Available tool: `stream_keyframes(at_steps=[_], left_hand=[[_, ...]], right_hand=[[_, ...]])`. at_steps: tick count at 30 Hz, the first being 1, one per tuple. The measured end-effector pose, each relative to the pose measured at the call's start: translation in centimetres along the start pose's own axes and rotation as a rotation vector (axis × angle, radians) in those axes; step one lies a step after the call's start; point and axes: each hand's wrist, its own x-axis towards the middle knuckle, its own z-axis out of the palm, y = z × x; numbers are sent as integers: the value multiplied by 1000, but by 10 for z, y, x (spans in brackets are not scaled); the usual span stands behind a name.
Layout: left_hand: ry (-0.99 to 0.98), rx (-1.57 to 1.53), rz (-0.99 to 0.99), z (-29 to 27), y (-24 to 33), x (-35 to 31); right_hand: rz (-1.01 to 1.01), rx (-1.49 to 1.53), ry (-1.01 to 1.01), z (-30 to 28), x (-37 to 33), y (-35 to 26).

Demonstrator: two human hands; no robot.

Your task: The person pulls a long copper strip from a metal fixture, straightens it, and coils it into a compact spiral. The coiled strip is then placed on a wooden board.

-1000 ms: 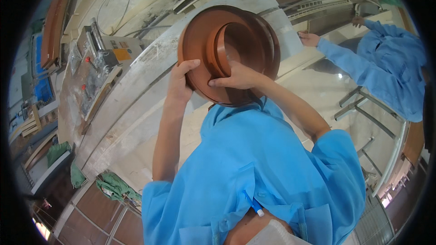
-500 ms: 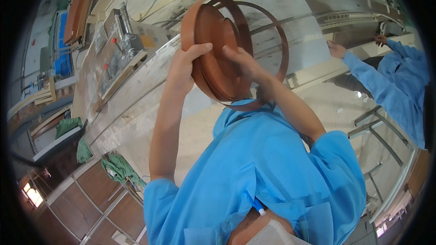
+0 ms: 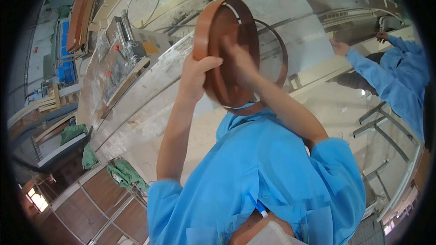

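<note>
Workshop: long pale bench (image 3: 150, 95), machine (image 3: 125, 41) beyond. We see the brown edge-banding coil (image 3: 227, 54) raised upright; left hand (image 3: 195, 75) closed on its rim, right hand (image 3: 238, 59) pressed flat against its face.

Daylight is falling across a dusty workshop floor (image 3: 136, 122); green cloths (image 3: 125, 174) are lying near a metal-framed table (image 3: 104, 208).

bright daylight | soft shadows | hands blurred | fisheye-bent, black-vignetted rim
</note>
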Motion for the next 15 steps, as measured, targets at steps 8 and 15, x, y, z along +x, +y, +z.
stream_keyframes(at_steps=[8, 15], left_hand=[[-20, -28, -4, 9, -5, 1], [-1, -128, -55, 8, -8, 3]], right_hand=[[-213, 307, 62, -11, 7, -14], [-172, 385, 104, -8, -1, -5]])
